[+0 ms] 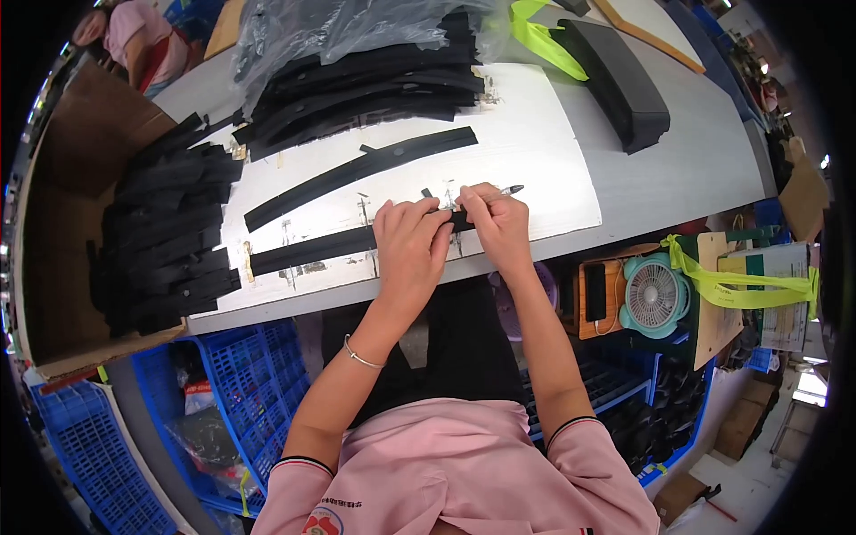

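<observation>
A long black fabric strip (pixel 312 254) lies along the near edge of a white board (pixel 548 134) with dark marks on it. My left hand (pixel 410 239) rests on this strip, its fingers spread and pressing down, covering its middle. My right hand (pixel 499 227) is closed round a slim pen (pixel 512 190), whose one end sticks out past the knuckles. Its fingertips are over the strip's right end, close to my left fingers; the pen's other end is hidden. A small black tab (pixel 427 193) shows just above my left fingertips. Farther back lies a second black strip (pixel 361 176), slightly curved.
Stacked black strips (pixel 357 94) lie at the back under clear plastic (pixel 348 36). A cardboard box (pixel 67 160) with a strip heap (pixel 165 232) stands left. A black padded piece (pixel 615 85) lies back right. Below the table are blue crates (pixel 254 383) and a small fan (pixel 657 294).
</observation>
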A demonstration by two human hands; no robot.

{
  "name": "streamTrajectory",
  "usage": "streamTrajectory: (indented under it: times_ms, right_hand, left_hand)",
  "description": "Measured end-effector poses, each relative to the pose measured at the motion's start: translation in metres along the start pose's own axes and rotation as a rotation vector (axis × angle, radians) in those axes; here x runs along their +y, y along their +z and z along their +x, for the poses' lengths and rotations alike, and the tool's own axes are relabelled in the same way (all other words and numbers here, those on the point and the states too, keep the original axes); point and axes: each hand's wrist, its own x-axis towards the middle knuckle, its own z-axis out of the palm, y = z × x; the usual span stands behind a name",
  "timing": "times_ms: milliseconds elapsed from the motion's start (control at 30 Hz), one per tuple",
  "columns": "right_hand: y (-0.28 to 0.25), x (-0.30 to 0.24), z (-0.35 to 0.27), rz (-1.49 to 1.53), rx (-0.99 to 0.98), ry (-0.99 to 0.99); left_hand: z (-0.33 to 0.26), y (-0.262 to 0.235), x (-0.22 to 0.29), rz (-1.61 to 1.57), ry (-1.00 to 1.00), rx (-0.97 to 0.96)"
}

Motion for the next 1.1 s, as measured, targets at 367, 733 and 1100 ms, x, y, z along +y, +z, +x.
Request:
streamTrajectory:
  times_ms: [367,733,1100]
  right_hand:
    - [0.002,0.006,0.0,-0.093,-0.007,-0.059]
    - [-0.006,-0.001,-0.006,0.016,-0.076,-0.004]
    - [-0.001,0.01,-0.004,-0.204,-0.043,-0.259]
  left_hand:
    - [-0.001,0.007,0.0,0.032,-0.023,0.055]
    - [-0.002,0.007,-0.002,0.024,-0.041,0.052]
    - [-0.002,0.007,-0.003,0.011,-0.053,0.043]
